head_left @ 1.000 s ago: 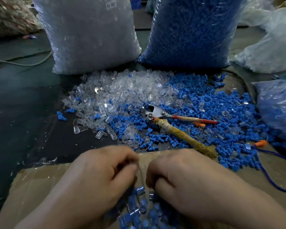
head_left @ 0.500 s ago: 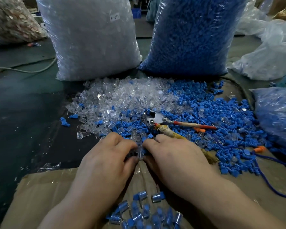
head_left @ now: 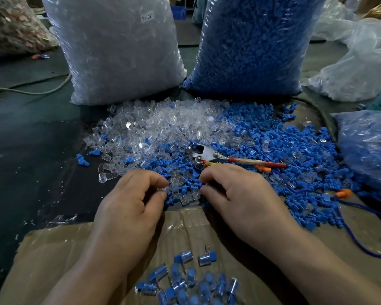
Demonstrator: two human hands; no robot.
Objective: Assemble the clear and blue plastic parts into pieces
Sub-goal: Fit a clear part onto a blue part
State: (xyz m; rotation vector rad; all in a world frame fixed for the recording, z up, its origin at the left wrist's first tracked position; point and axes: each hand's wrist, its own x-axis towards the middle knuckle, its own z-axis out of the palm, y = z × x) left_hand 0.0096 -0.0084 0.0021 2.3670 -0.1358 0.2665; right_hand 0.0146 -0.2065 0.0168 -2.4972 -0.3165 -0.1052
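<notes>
Dark matting point(head_left: 31, 150) covers the work surface, and a sheet of brown cardboard point(head_left: 53, 256) is laid over its lower part. At frame centre a small clear part point(head_left: 161, 189) is pinched narrowly between the thumb and forefinger of the left hand point(head_left: 132, 208). The right hand point(head_left: 240, 201) is curled just beside it with its fingertips dipped into the parts, and whether anything is held there cannot be told.

A second ago both hands were pressed together low in the frame, over the finished pieces point(head_left: 185, 280). They have since been moved up to the near edge of the loose heap and drawn slightly apart. One piece is judged to have been completed and dropped, and fresh halves are being gathered (a new cycle, in short).

Around the fingers, glossy clear caps point(head_left: 163, 126), hard and cup-shaped, are heaped at centre left. Ribbed matte blue plugs point(head_left: 284, 150) are spread to the right, and a metal cutter point(head_left: 207, 154) with a red handle lies among them. A bulging sack of clear stock point(head_left: 119, 51) and a sack of blue stock point(head_left: 251, 45) are stood across the top.
</notes>
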